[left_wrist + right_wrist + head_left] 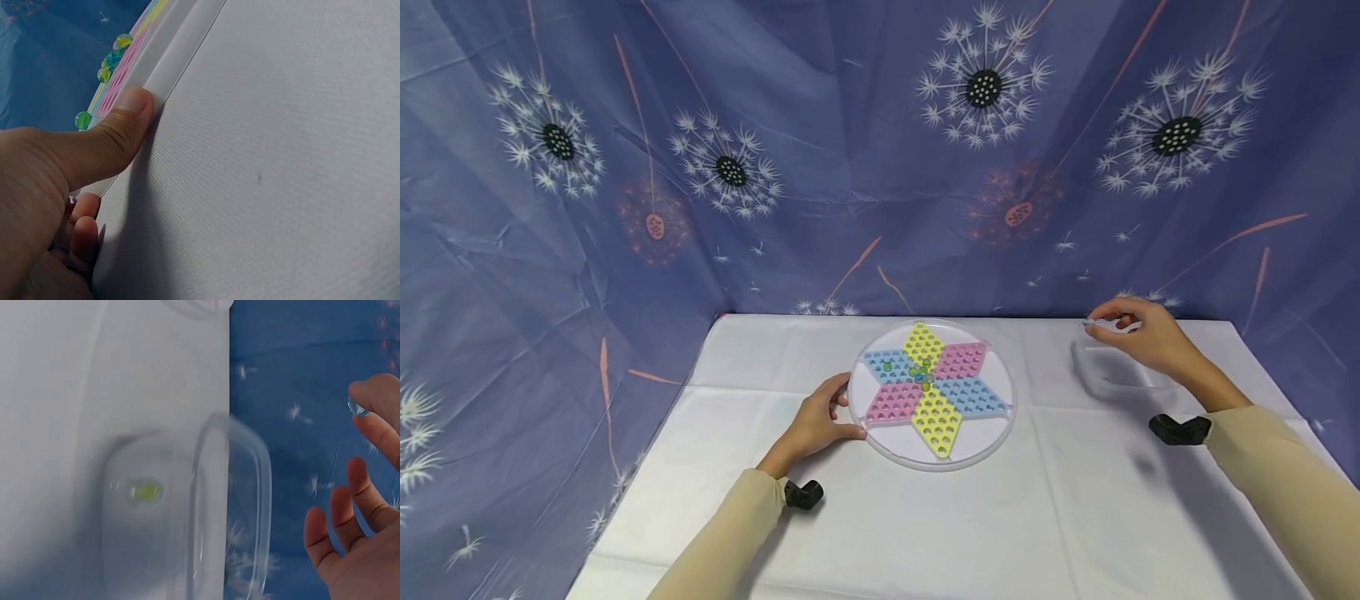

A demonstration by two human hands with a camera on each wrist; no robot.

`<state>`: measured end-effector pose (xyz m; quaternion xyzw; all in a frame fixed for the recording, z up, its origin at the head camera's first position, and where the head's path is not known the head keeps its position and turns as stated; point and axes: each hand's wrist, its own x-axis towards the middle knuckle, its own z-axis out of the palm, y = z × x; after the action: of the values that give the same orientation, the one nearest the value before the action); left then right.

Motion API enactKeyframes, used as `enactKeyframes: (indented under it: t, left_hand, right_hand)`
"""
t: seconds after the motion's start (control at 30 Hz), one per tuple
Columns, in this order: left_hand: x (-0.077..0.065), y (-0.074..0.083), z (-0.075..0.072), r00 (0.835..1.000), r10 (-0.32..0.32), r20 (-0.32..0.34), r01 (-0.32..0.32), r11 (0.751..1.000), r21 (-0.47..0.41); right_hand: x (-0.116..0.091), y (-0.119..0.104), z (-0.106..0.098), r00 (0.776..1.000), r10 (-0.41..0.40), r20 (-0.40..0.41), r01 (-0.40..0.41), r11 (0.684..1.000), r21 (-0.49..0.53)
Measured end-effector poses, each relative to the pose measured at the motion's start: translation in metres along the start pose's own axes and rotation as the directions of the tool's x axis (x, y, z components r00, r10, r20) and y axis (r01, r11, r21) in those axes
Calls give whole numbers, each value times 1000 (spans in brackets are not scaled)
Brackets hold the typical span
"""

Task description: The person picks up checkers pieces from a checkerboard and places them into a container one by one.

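A round Chinese checkers board [891, 442] with a pink, blue and yellow star lies flat on the white table. Several glass marbles [927, 379] cluster around its centre, and one green marble [887, 367] sits in a blue point. My left hand [815, 422] grips the board's left rim; in the left wrist view its thumb [128, 119] presses on the rim edge. Over a clear plastic container [1127, 371], my right hand [1146, 335] pinches a pale blue marble [357, 407] between thumb and index finger, with the other fingers spread apart below it.
One yellow-green marble [146, 490] shows through the clear container's wall in the right wrist view. The container stands near the table's back right edge. Behind the white tabletop [985, 525] hangs a blue cloth [820, 158] with dandelion prints.
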<state>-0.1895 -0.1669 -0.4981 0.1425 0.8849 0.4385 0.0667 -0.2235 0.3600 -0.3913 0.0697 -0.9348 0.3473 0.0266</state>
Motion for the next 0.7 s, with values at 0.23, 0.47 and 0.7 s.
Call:
enactKeyframes:
  t: [0.23, 0.47, 0.7]
  left_hand:
    - [-1, 0, -1, 1000, 18, -7, -18, 1000, -6]
    - [1, -1, -1, 1000, 21, -3, -21, 1000, -5]
    - [1, -1, -1, 1000, 19, -2, -19, 1000, -6]
  right_hand:
    - [-5, 17, -6, 998, 34, -51, -34, 999, -15]
    - [-5, 31, -5, 996, 80, -51, -81, 997, -21]
    - [-6, 38, 0, 995, 91, -48, -92, 996, -14]
